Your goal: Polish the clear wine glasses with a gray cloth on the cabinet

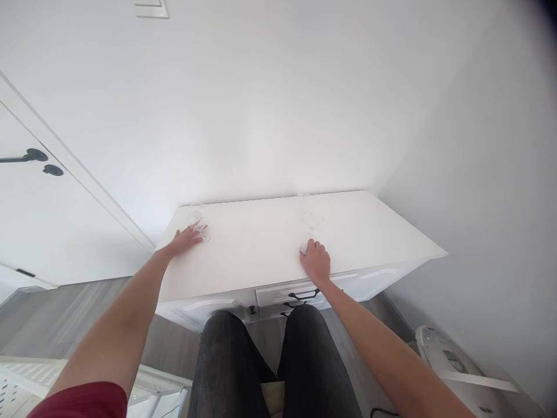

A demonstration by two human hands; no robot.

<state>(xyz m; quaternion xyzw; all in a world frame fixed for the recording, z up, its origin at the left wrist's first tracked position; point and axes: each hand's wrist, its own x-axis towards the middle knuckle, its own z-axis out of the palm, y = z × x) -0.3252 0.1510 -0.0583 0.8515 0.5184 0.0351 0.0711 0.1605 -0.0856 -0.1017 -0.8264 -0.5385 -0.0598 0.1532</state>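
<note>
My left hand (187, 240) rests near the left end of a white cabinet top (256, 249), its fingers stretched out and apart. Its fingertips touch a clear, glass-like object (195, 215) with round outlines; the exact kind is hard to make out. Farther right, my right hand (316, 260) lies close to the front edge with its fingers curled in. Something faint and see-through shows by its thumb, mostly hidden by the hand. Just beyond these fingers is another clear, round-edged object (316, 220), barely visible against the white surface.
Below the top are drawers with dark handles (304, 295). A white wall (270, 116) stands behind the cabinet, and a door with a black handle (35, 155) is at left. A white appliance (448, 360) sits low right; a white perforated rack (26, 377) is low left.
</note>
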